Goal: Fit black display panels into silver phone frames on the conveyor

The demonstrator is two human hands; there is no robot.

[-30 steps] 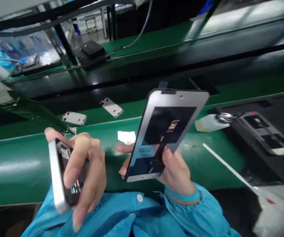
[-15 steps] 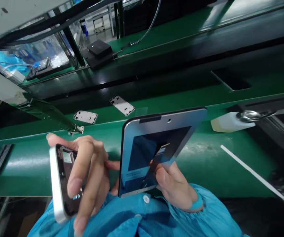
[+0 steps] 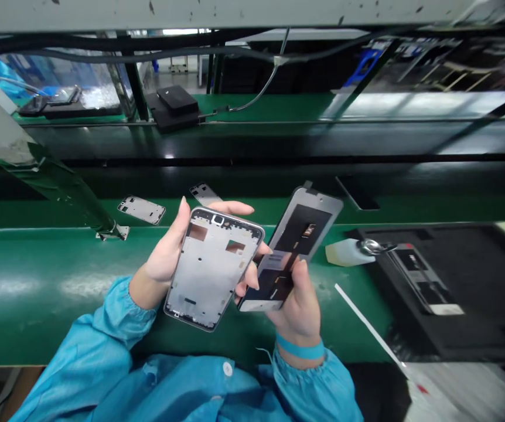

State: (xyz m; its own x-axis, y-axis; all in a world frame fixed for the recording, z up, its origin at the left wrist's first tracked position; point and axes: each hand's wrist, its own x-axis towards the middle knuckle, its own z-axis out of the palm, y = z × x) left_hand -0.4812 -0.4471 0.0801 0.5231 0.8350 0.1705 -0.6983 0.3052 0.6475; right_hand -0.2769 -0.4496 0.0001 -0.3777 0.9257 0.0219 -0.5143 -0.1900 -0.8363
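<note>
My left hand (image 3: 164, 258) is closed around a silver phone frame (image 3: 208, 269), its thumb along the left edge and fingers behind it. The frame's face with small cutouts is turned toward me. Just to the right, my right hand (image 3: 299, 299) grips a phone screen (image 3: 309, 205) by its lower part, thumb on the side facing me. Dark film, a flex cable and a small connector show on that side. The screen is tilted, its left edge close to the frame; fingers between them partly hide both.
Two more phone frames (image 3: 142, 210) lie behind my hands on the green bench (image 3: 81, 328). A dispenser bottle (image 3: 344, 252) stands right, beside a black mat (image 3: 476, 275) bearing another phone screen (image 3: 423, 275). A dark panel (image 3: 358, 194) lies behind; a post (image 3: 72, 196) rises left.
The phone frame has turned from nearly edge-on to facing me and moved right. The phone screen has tilted and moved right, away from me. The head view has levelled.
</note>
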